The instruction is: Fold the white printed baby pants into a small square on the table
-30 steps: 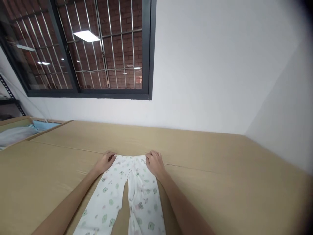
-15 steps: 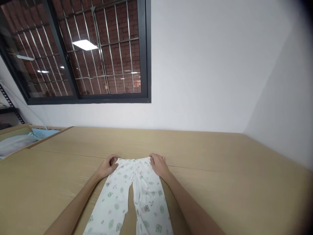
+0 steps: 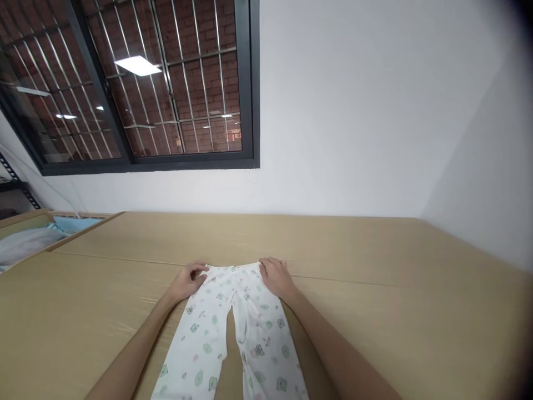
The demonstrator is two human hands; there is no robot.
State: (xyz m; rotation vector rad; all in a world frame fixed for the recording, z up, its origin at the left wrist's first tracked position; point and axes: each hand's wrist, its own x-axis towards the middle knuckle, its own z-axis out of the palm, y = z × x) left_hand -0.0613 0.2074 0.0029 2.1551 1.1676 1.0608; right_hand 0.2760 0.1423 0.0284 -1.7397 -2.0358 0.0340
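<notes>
A pair of white trousers (image 3: 200, 333) with a print of small green and grey figures lies spread out, the waistband at the far end and the legs running toward me. My left hand (image 3: 187, 282) has its thumb and curled fingers closed at the left corner of the waistband. At the right corner, my right hand (image 3: 278, 278) grips the fabric, its fingers bent over the edge and their tips partly hidden. The right trouser leg has a fold along its inner side. The lower ends of both legs fall outside the view.
The trousers lie on a tan, board-like surface (image 3: 375, 333) with a seam across it. An open compartment holding pale and blue cloth (image 3: 33, 241) is at the left. Behind are a white wall (image 3: 341, 111) and a dark-framed barred window (image 3: 191, 161); a black rack (image 3: 16, 180) stands far left.
Both hands and the trousers sit slightly farther right in view, and the window appears a little higher. The hands keep their places at the waistband corners.
</notes>
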